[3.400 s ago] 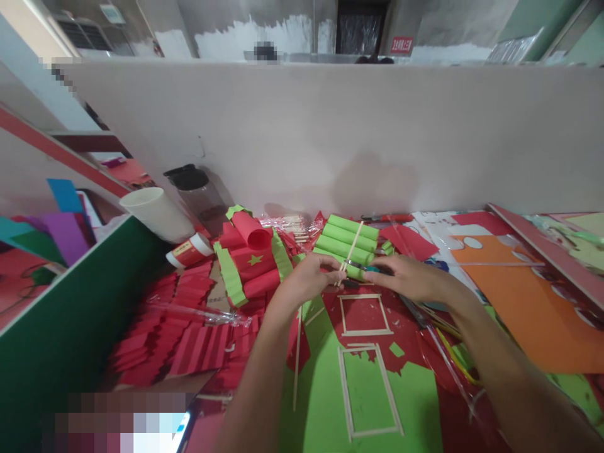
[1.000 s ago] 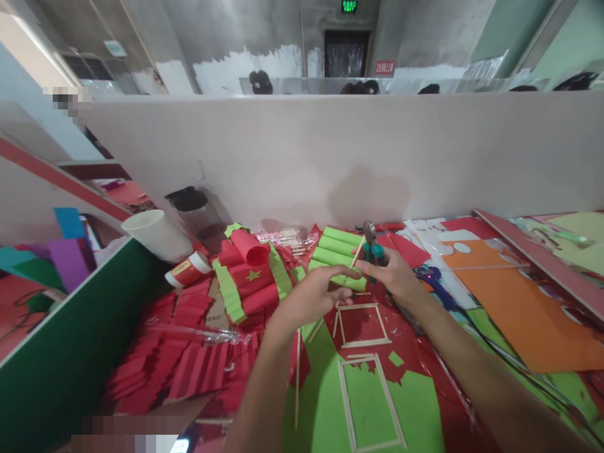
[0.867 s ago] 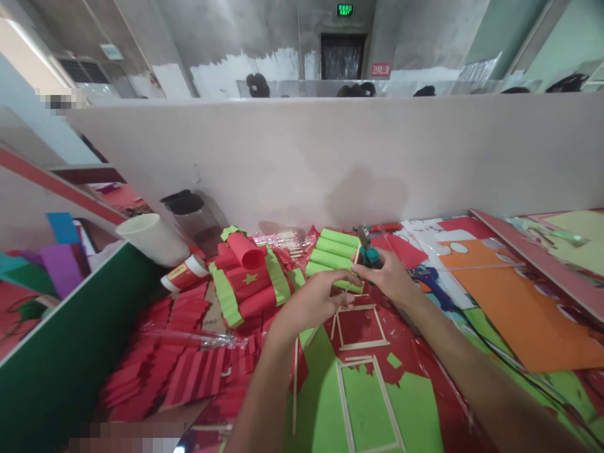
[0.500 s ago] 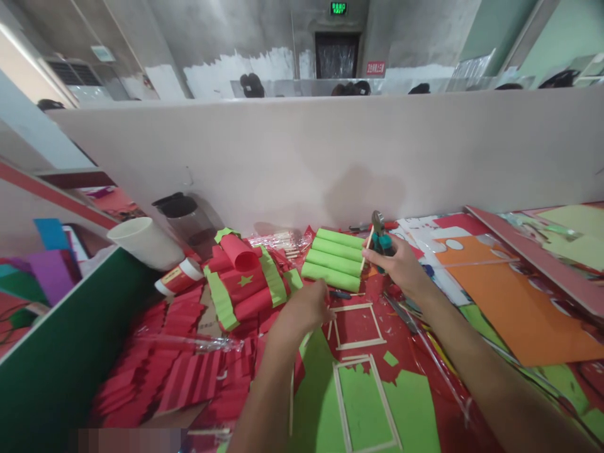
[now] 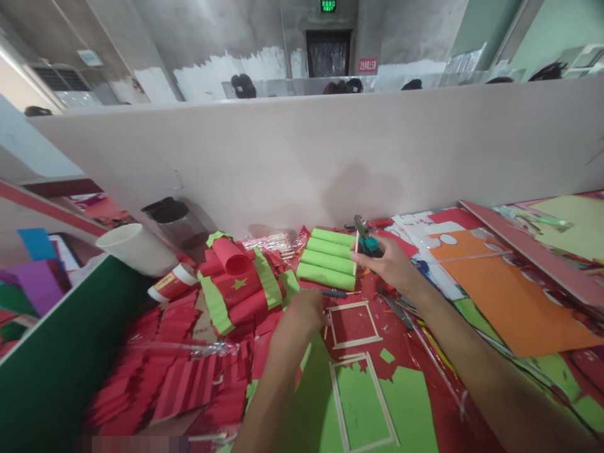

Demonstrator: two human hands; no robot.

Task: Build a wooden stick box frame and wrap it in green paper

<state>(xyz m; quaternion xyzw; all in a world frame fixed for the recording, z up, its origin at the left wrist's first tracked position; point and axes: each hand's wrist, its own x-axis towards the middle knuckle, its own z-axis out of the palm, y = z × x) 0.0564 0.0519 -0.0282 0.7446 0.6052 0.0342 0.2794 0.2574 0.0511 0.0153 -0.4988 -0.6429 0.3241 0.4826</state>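
Observation:
My right hand [image 5: 389,257] grips pliers [image 5: 363,233] with teal handles, jaws upward, and a thin wooden stick [image 5: 355,251] is pinched at its fingertips. Beside it lies a row of light green paper rolls [image 5: 328,259]. My left hand [image 5: 306,311] is closed, its fingertips turned away, so what it holds is hidden. Just right of that hand, a frame of wooden sticks [image 5: 356,343] rests on the red surface. A larger stick frame [image 5: 385,402] lies nearer, on light green paper [image 5: 410,402]. To the left sits a red and green paper piece with a star [image 5: 239,284].
Folded red paper strips [image 5: 184,384] spread across the left. Behind them are a red-and-white container [image 5: 172,283], a white cup [image 5: 136,248] and a dark-lidded jug [image 5: 172,220]. Scissors [image 5: 399,309] and orange card [image 5: 495,296] lie at the right. A pale partition [image 5: 264,163] stands behind.
The view has shifted slightly. My left hand has drawn back a little toward me, and more of a dark blue tool behind it shows. The right hand keeps its hold on the pliers and stick.

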